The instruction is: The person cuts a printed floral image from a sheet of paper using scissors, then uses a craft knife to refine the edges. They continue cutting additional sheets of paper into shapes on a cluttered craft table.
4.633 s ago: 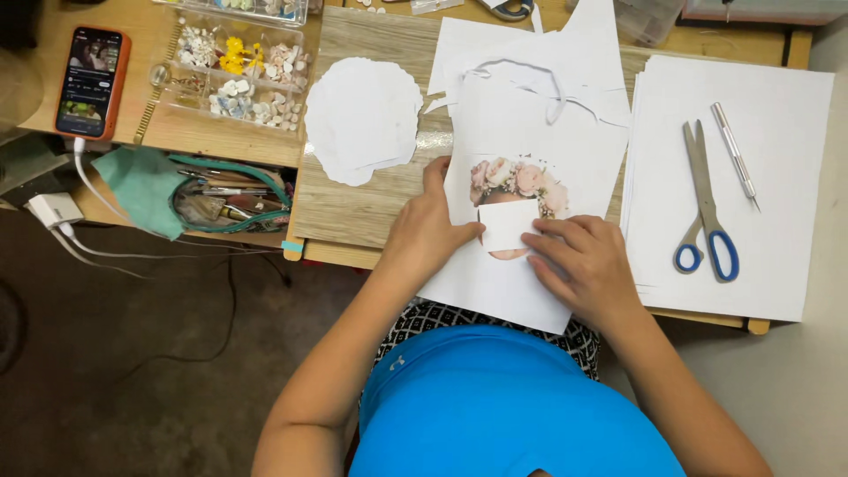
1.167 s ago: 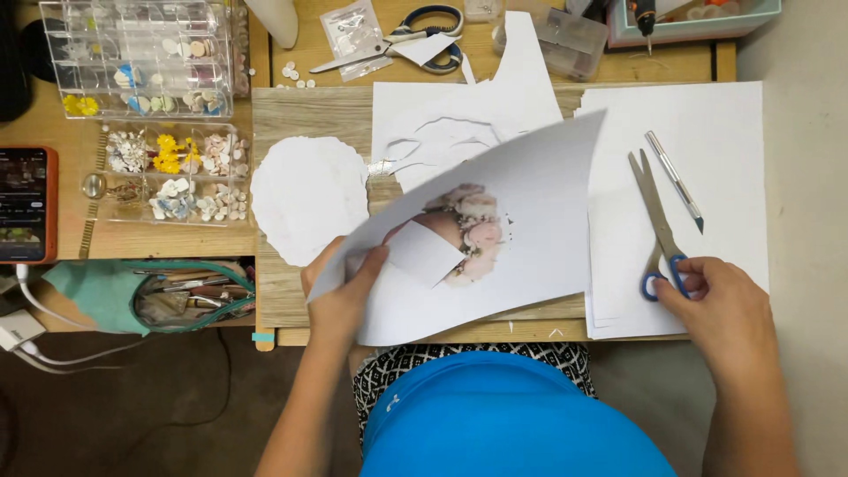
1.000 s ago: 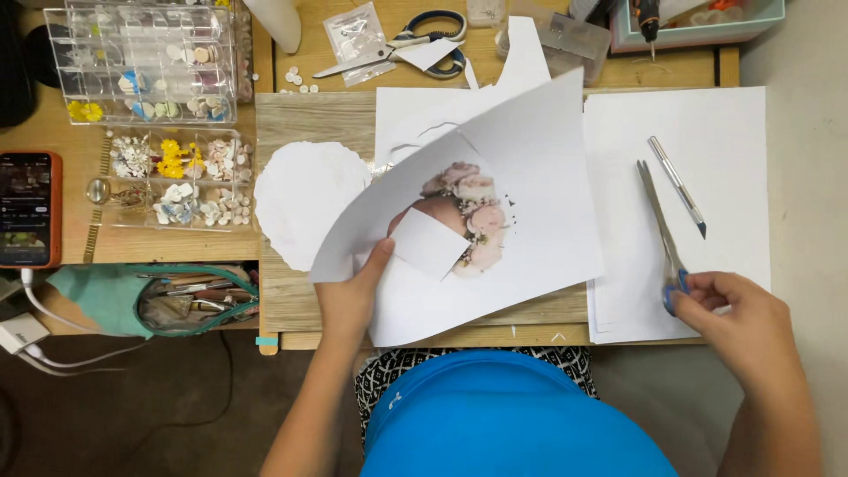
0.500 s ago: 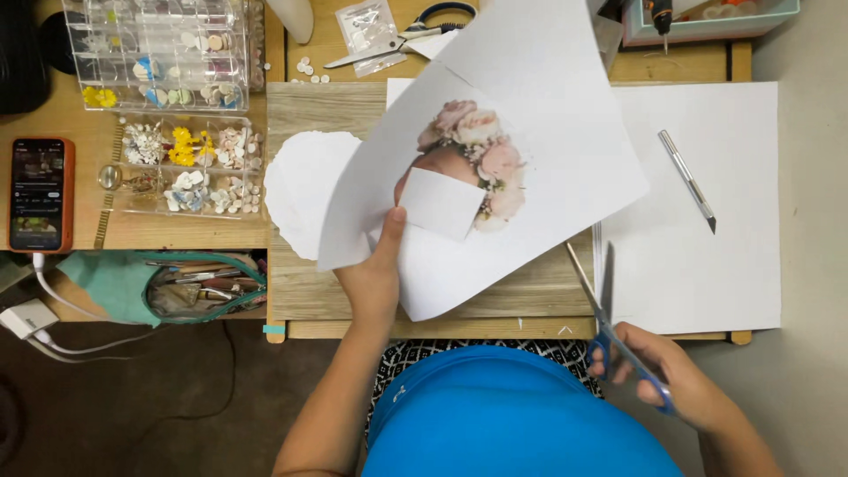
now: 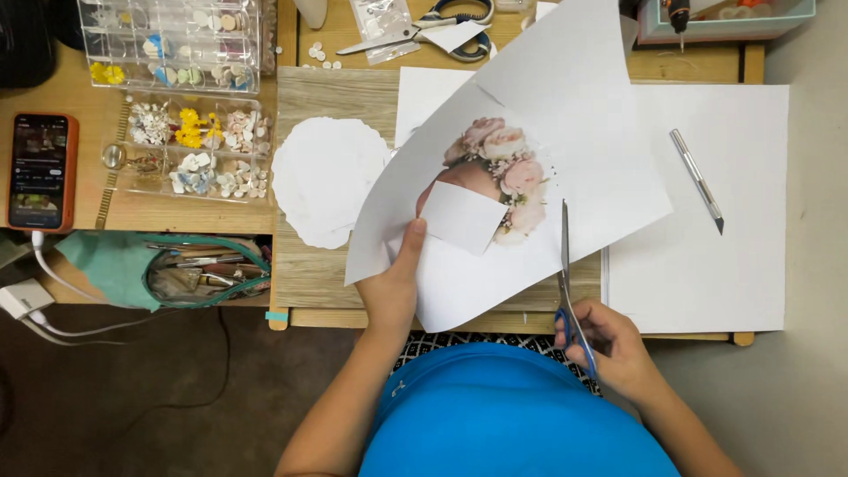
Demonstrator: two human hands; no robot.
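My left hand [image 5: 396, 287] grips the lower left edge of a large white printed sheet [image 5: 583, 150], holding it tilted above the wooden board. The sheet shows a picture of pink flowers [image 5: 505, 163] with a small white paper patch [image 5: 462, 216] stuck beside them. My right hand [image 5: 614, 344] holds blue-handled scissors [image 5: 565, 274] low at the sheet's bottom edge, blades pointing up toward the flower picture.
A craft knife [image 5: 698, 181] lies on white sheets [image 5: 707, 265] at the right. A scalloped white paper round [image 5: 322, 181] lies left of the sheet. Clear bead boxes [image 5: 190, 155], a phone [image 5: 37, 170], a teal pencil pouch [image 5: 190, 274] and second scissors [image 5: 424, 31] sit around.
My right hand picked the scissors up off the white sheets and brought them to the sheet's lower edge. My left hand lifted and turned the printed sheet.
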